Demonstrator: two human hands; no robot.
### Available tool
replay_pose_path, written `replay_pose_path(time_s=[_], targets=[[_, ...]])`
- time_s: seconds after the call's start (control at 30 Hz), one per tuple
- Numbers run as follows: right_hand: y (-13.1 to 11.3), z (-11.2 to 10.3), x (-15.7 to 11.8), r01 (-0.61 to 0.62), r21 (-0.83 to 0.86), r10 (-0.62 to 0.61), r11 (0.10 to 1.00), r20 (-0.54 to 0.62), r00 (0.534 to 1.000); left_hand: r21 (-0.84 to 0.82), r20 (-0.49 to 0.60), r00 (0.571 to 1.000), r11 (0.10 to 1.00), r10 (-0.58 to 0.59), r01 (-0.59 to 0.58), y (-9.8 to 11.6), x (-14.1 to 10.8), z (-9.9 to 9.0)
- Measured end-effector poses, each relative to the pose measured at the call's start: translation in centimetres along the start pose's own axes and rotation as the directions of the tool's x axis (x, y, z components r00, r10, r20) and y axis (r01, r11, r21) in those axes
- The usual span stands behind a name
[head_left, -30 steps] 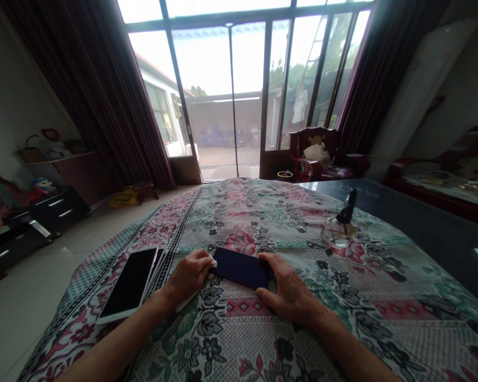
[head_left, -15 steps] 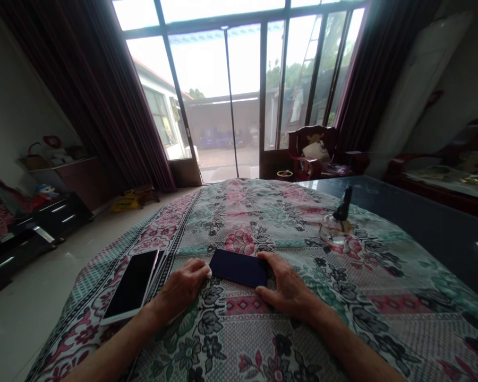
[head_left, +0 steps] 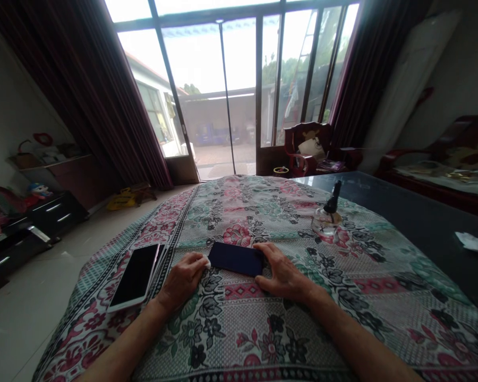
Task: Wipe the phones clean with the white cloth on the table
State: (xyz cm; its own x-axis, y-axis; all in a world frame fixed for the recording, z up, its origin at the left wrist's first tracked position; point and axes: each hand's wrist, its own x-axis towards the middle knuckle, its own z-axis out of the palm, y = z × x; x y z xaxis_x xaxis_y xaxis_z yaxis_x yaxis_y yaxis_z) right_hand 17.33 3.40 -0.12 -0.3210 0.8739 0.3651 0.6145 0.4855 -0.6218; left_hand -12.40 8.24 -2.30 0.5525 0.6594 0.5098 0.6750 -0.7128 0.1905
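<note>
A dark blue smartphone (head_left: 236, 259) lies flat on the patterned tablecloth (head_left: 239, 329). My right hand (head_left: 281, 273) grips its right end, fingers at the far corner and thumb at the near one. Just off the phone's left end, my left hand (head_left: 185, 278) is closed with the fingers pinched on a small white wad (head_left: 207, 262), perhaps cotton or tissue; most of it is hidden. Left of that hand rests a white-framed tablet-like device (head_left: 135, 277) with a black screen. A clear glass bottle (head_left: 325, 220) with a black top stands farther away on the right.
A dark glossy tabletop (head_left: 406, 212) extends to the right, with a crumpled white tissue (head_left: 474, 243) on it. Beyond the cloth are a wooden armchair (head_left: 308, 148) and glass doors (head_left: 211, 106). A low black cabinet (head_left: 59, 212) stands at the left.
The view has shifted slightly, bringing more of the white tissue at the right into sight. Both hands keep nearly the same places by the smartphone.
</note>
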Motion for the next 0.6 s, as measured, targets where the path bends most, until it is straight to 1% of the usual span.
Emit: replay_pose_path(time_s=[0.13,0.33,0.47,0.6], targets=[[0.1,0.2,0.1,0.008,-0.011,-0.008,1.0,-0.017,1.0,0.014,0.002,1.0,1.0,0.012,-0.012,-0.2,0.0,0.2],[0.3,0.2,0.0,-0.026,-0.009,0.026,1.0,-0.016,1.0,0.04,0.015,0.999,0.998,0.038,-0.039,-0.3,0.0,0.2],[0.6,0.3,0.0,-0.007,0.012,0.007,1.0,-0.031,1.0,0.058,0.027,0.998,0.997,0.057,-0.059,0.1,0.2,0.0],[0.8,0.4,-0.1,-0.005,0.024,0.006,1.0,-0.042,0.999,0.077,0.059,0.995,0.994,0.077,-0.081,1.1,0.5,-0.4]])
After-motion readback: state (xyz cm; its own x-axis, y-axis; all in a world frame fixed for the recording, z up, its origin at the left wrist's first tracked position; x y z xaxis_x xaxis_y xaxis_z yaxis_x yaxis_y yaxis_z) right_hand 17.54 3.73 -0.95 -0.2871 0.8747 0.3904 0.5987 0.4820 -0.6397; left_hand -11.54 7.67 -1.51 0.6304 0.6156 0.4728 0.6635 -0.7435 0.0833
